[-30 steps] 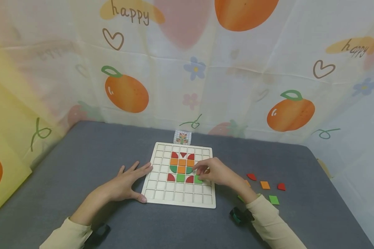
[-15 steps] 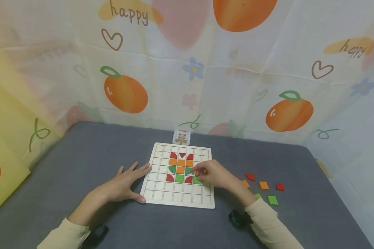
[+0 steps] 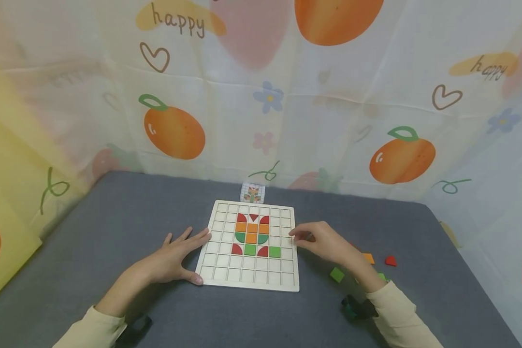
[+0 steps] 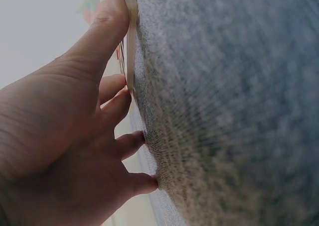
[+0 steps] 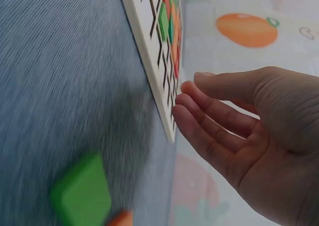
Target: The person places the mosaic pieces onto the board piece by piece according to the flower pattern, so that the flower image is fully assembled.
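Observation:
A white grid board (image 3: 230, 274) lies on the grey table, with red, orange and green tiles set in its middle squares. My left hand (image 3: 174, 256) is spread at the board's left edge, thumb at the near corner and fingertips along the side; the left wrist view shows the thumb (image 4: 107, 24) against the edge. Over the right edge hovers my right hand (image 3: 326, 241), fingers loosely bent and holding nothing, as the right wrist view shows. The light green square tile (image 3: 275, 252) sits in the board at the right end of the lowest filled row.
Loose tiles lie right of the board: a green tile (image 3: 337, 275), an orange tile (image 3: 369, 258) and a red tile (image 3: 391, 261), with others partly hidden by the right arm. A small pattern card (image 3: 252, 193) lies behind the board. A printed curtain (image 3: 322, 106) hangs behind the table.
My right hand has let go of the light green tile on the board and moved right, to the board's right edge. The left hand keeps its place.

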`<state>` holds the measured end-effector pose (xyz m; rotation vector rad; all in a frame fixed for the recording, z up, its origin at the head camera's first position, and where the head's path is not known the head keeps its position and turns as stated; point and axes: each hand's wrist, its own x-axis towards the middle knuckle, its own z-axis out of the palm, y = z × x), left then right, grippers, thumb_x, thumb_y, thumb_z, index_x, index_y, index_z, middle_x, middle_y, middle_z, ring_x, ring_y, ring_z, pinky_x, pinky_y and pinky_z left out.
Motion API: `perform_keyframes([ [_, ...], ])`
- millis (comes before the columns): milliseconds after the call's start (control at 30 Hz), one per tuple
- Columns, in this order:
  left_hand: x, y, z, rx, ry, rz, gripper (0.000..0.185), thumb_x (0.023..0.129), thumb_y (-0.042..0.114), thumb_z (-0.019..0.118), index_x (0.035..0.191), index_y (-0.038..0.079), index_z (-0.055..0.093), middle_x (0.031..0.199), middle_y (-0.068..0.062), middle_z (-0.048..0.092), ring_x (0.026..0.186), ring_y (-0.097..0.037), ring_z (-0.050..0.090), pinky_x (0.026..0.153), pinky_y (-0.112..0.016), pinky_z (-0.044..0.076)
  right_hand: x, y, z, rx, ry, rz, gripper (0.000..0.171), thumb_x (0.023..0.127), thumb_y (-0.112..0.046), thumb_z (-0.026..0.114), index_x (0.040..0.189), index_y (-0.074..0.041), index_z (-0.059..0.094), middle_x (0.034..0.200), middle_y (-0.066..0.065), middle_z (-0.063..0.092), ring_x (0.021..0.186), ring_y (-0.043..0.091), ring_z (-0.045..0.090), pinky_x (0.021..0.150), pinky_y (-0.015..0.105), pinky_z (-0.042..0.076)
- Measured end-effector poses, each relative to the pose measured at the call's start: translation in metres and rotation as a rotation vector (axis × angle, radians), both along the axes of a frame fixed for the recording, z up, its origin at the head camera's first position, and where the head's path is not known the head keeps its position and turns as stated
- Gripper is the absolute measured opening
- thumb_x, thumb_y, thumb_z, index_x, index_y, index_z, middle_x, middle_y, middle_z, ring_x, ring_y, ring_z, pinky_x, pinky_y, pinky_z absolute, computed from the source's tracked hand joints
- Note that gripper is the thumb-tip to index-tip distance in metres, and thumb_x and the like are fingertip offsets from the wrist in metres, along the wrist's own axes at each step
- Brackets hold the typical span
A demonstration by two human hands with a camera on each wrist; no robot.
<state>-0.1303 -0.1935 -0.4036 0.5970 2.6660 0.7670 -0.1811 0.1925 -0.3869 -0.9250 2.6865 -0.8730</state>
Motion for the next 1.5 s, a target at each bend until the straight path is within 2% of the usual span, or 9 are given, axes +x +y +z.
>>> perform_keyframes([
  [200, 0.0, 0.0, -0.001, 0.001, -0.006, -0.002, 0.111, 0.066, 0.051, 0.083, 0.154, 0.01, 0.03, 0.161, -0.013, 0.023, 0.145, -0.049, 0.007, 0.104, -0.075, -0.002, 0.007, 0.029, 0.002, 0.002, -0.016, -0.009, 0.031, 0.088, -0.001, 0.07, 0.118, -0.004, 0.069, 0.101, 0.002, 0.07, 0.091, 0.014, 0.066, 0.076, 0.026, 0.055],
  [600, -0.001, 0.0, 0.0, -0.008, -0.002, 0.0, 0.111, 0.066, 0.05, 0.084, 0.155, 0.01, 0.03, 0.161, -0.013, 0.023, 0.145, -0.049, 0.007, 0.104, -0.075, -0.002, 0.025, 0.069, 0.003, 0.021, -0.094, 0.063, 0.037, 0.083, 0.008, 0.07, 0.119, 0.0, 0.067, 0.099, 0.004, 0.072, 0.091, 0.018, 0.068, 0.074, 0.026, 0.055],
  [800, 0.001, 0.0, 0.002, 0.006, 0.01, -0.014, 0.11, 0.066, 0.049, 0.083, 0.154, 0.008, 0.031, 0.16, -0.015, 0.024, 0.144, -0.051, 0.008, 0.103, -0.076, -0.001, 0.032, 0.079, 0.004, 0.067, -0.194, 0.053, 0.039, 0.083, 0.002, 0.074, 0.121, -0.004, 0.067, 0.102, 0.001, 0.072, 0.094, 0.019, 0.07, 0.074, 0.025, 0.055],
  [933, 0.001, 0.001, 0.001, 0.004, 0.004, -0.007, 0.11, 0.066, 0.049, 0.083, 0.154, 0.009, 0.03, 0.161, -0.014, 0.023, 0.145, -0.05, 0.007, 0.104, -0.075, -0.001, 0.036, 0.082, 0.003, 0.061, -0.256, 0.035, 0.042, 0.081, -0.003, 0.077, 0.122, -0.006, 0.067, 0.104, -0.001, 0.071, 0.096, 0.02, 0.069, 0.075, 0.024, 0.055],
  [1167, 0.0, -0.001, 0.0, 0.001, 0.013, -0.007, 0.11, 0.066, 0.049, 0.084, 0.154, 0.009, 0.031, 0.161, -0.014, 0.023, 0.145, -0.051, 0.008, 0.104, -0.076, -0.001, 0.037, 0.082, 0.0, 0.039, -0.203, 0.052, 0.041, 0.08, -0.006, 0.079, 0.119, -0.004, 0.068, 0.099, -0.001, 0.071, 0.091, 0.018, 0.07, 0.071, 0.025, 0.055],
  [1367, 0.001, -0.001, -0.001, 0.007, 0.011, -0.01, 0.11, 0.067, 0.049, 0.083, 0.154, 0.008, 0.031, 0.161, -0.014, 0.023, 0.145, -0.051, 0.007, 0.104, -0.076, -0.001, 0.036, 0.08, 0.001, 0.053, -0.156, 0.04, 0.037, 0.08, -0.005, 0.079, 0.116, -0.005, 0.069, 0.089, -0.008, 0.066, 0.084, 0.008, 0.067, 0.07, 0.026, 0.054],
  [1500, 0.002, -0.001, 0.0, 0.007, 0.02, -0.015, 0.11, 0.067, 0.049, 0.083, 0.154, 0.008, 0.031, 0.161, -0.014, 0.023, 0.145, -0.051, 0.008, 0.104, -0.076, 0.0, 0.035, 0.08, 0.003, 0.051, -0.129, 0.061, 0.036, 0.082, -0.004, 0.077, 0.116, -0.004, 0.069, 0.086, -0.01, 0.065, 0.08, 0.004, 0.064, 0.071, 0.027, 0.054],
])
